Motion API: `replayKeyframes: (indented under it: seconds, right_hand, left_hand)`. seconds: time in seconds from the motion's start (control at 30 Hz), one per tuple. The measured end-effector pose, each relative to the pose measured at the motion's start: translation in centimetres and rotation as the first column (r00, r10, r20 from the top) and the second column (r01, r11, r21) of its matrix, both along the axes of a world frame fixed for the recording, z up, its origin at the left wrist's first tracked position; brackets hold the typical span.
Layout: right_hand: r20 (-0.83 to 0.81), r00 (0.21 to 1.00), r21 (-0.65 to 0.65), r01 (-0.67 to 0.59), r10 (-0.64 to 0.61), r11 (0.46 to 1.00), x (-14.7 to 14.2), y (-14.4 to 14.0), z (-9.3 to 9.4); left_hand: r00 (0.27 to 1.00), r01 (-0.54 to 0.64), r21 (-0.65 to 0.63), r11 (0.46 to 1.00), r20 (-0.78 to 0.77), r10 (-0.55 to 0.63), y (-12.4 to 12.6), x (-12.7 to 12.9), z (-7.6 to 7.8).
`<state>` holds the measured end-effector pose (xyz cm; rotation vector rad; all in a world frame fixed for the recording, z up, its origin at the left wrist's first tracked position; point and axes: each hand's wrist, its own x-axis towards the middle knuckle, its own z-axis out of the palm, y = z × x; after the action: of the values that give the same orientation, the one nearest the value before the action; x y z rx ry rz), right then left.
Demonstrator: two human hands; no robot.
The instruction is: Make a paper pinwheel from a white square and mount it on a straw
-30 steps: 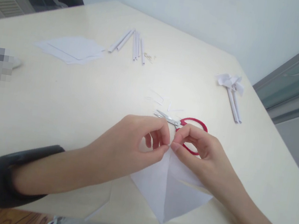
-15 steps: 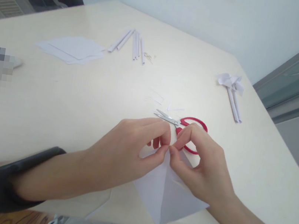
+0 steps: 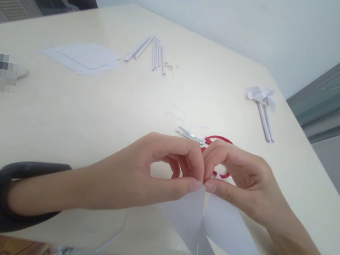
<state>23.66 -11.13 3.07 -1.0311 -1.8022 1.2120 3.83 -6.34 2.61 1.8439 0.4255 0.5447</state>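
Left hand [image 3: 146, 175] and right hand [image 3: 244, 185] pinch the top corner of a folded white paper sheet [image 3: 206, 226], fingertips clamped together. Finished white paper pinwheels [image 3: 264, 103] lie well apart; this sheet appears only partly folded, its red-handled scissors [image 3: 206, 143] set down.

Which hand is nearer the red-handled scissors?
Right. The right hand lies over the handles of the scissors, hiding part; the left hand sits just beside them, nearer the blades.

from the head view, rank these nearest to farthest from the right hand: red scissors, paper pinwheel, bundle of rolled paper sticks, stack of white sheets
From the right hand:
1. red scissors, just beyond the fingers, partly hidden by them.
2. paper pinwheel, farther back on the right side of the table.
3. bundle of rolled paper sticks, far back, left of centre.
4. stack of white sheets, far left.
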Motion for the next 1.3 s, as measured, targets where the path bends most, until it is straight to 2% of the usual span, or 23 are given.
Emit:
replayKeyframes:
  seconds: [0.27,0.4,0.57,0.63,0.73,0.97,1.13,1.3]
  right_hand:
    - [-0.048,0.998,0.012,-0.027,0.028,1.0,-0.2,0.0,-0.4]
    - [-0.082,0.996,0.027,-0.039,0.041,0.999,-0.1,0.2,-0.6]
    - [-0.104,0.993,0.028,-0.044,0.047,0.999,0.1,0.3,-0.8]
    - [-0.106,0.994,0.031,-0.033,0.036,0.999,0.1,0.2,-0.8]
    - [-0.103,0.995,0.035,-0.007,0.01,0.999,-0.1,0.0,-0.8]
    - [-0.106,0.994,0.111,0.014,-0.002,0.994,-0.4,0.1,-1.1]
    - [-0.104,0.994,0.144,0.029,-0.013,0.989,-0.4,0.1,-1.2]
    - [-0.114,0.993,0.162,0.019,0.0,0.987,-0.3,0.0,-1.3]
  left_hand:
    - [1.0,0.006,-0.033,0.999,0.009,-0.006,-0.1,-0.2,0.1]
    - [0.999,0.017,-0.039,0.999,-0.035,-0.019,-0.1,-0.2,0.3]
    - [0.998,-0.027,-0.024,0.999,-0.053,0.025,-0.3,0.0,0.5]
    - [0.997,-0.052,0.012,0.999,-0.059,0.052,-0.4,0.1,0.6]
    - [0.994,-0.106,0.13,0.986,-0.026,0.11,-0.5,0.2,0.5]
    - [0.978,-0.203,0.403,0.892,0.051,0.2,-1.1,-0.2,0.0]
    - [0.975,-0.219,0.498,0.839,0.089,0.202,-1.2,-0.2,-0.3]
    - [0.982,-0.186,0.503,0.844,0.079,0.169,-1.3,-0.4,-0.3]
